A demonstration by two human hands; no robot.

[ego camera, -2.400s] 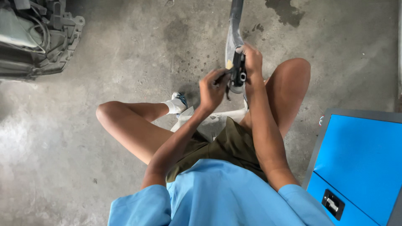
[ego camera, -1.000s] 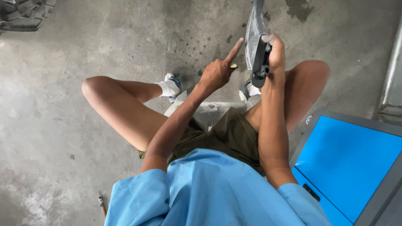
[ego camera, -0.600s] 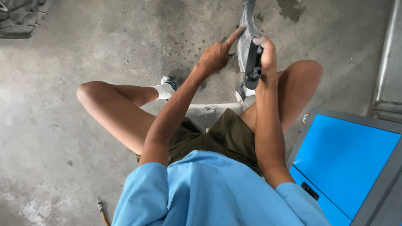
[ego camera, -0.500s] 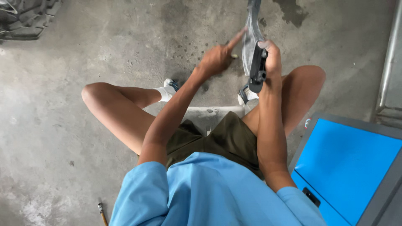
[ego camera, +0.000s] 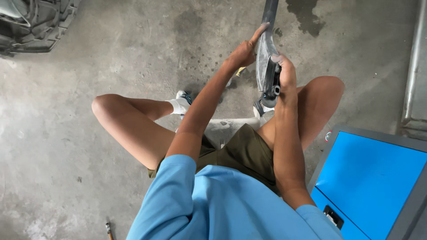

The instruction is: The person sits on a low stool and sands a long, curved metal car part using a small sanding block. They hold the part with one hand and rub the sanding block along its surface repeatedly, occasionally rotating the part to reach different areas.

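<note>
I sit on a low pale stool [ego camera: 231, 126] with both knees spread over a concrete floor. My right hand [ego camera: 284, 73] grips the lower end of a long dark grey metal part [ego camera: 266, 49] that rises toward the top edge of the head view. A black fitting [ego camera: 272, 86] sits at that end, just under my fingers. My left hand [ego camera: 244, 50] rests against the left side of the same part, index finger stretched up along it and the other fingers curled. A small yellowish thing shows just below that hand.
A blue metal cabinet [ego camera: 373, 178] with a grey frame stands at my right. A dark machine housing [ego camera: 31, 22] fills the top left corner. A wet stain [ego camera: 307, 15] marks the floor at top. A small tool [ego camera: 108, 229] lies near the bottom edge.
My left hand let go of the part's lower end, opened with the index finger out, and moved up along its left side. My right hand kept its grip.
</note>
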